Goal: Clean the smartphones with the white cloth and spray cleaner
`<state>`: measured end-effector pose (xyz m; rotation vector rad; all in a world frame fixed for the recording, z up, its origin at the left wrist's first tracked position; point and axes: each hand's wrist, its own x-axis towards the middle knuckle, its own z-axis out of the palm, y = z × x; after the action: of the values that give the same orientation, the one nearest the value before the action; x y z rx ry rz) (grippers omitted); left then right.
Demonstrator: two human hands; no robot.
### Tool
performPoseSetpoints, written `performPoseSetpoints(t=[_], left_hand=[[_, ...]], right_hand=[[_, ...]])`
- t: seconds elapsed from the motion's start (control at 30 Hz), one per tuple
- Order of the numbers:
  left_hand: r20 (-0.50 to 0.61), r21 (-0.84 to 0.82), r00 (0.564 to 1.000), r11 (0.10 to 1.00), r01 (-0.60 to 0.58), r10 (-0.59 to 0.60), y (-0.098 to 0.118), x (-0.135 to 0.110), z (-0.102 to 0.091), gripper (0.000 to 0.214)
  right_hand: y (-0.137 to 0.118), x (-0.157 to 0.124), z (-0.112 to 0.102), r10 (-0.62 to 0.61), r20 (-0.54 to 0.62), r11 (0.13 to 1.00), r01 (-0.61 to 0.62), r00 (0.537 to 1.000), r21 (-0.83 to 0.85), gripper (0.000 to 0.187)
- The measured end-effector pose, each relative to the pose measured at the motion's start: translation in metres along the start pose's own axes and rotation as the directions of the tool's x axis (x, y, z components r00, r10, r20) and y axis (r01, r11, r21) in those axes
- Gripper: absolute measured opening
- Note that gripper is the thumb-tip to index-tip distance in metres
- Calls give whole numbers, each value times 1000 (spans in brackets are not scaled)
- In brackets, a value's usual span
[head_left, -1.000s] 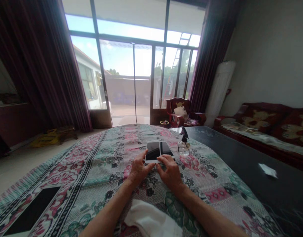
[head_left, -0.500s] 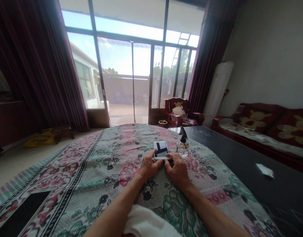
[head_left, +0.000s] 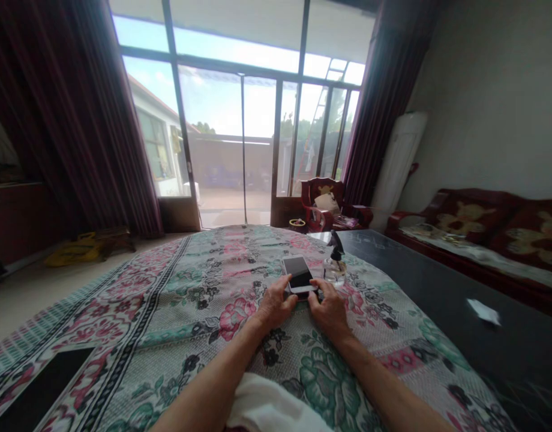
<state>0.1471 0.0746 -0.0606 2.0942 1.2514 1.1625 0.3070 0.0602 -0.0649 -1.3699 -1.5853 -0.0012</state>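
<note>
A white smartphone (head_left: pixel 298 273) with a dark, glossy screen is between my hands, low over the flowered tablecloth. My left hand (head_left: pixel 276 303) grips its left side and near left corner, fingers along the edge. The near right corner is in the fingers of my right hand (head_left: pixel 329 306). Under the phone's near edge shows a thin dark reddish strip that I cannot make out. Just right of the phone, apart from my right hand, stands a clear spray bottle (head_left: pixel 335 273) with a black trigger head.
The patterned tablecloth (head_left: pixel 181 336) covers the round table. A dark flat panel (head_left: pixel 44 390) lies at the near left. On the black surface (head_left: pixel 438 288) to the right is a white piece (head_left: pixel 483 312). Beyond are a wooden armchair (head_left: pixel 323 201), a sofa (head_left: pixel 478 222) and glass doors.
The phone has turned slightly and shifted a little right with both hands. Its screen now looks mostly dark, where a bright reflection with a dark cross shape showed before.
</note>
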Motion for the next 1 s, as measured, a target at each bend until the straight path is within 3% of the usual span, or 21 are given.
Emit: performPoseSetpoints(t=[0.27, 0.6, 1.0], left_hand=[[11, -4, 1000, 1000, -14, 14, 0, 0, 1, 58], [46, 38, 996, 996, 76, -78, 8, 1, -2, 65], [137, -72, 988, 995, -67, 76, 4, 3, -3, 63]], right_hand=[[5, 0, 3, 15, -14, 1000, -14, 1000, 17, 32], [4, 1, 5, 39, 21, 999, -38, 999, -10, 39], [8, 1, 8, 58, 36, 997, -56, 998, -47, 40]])
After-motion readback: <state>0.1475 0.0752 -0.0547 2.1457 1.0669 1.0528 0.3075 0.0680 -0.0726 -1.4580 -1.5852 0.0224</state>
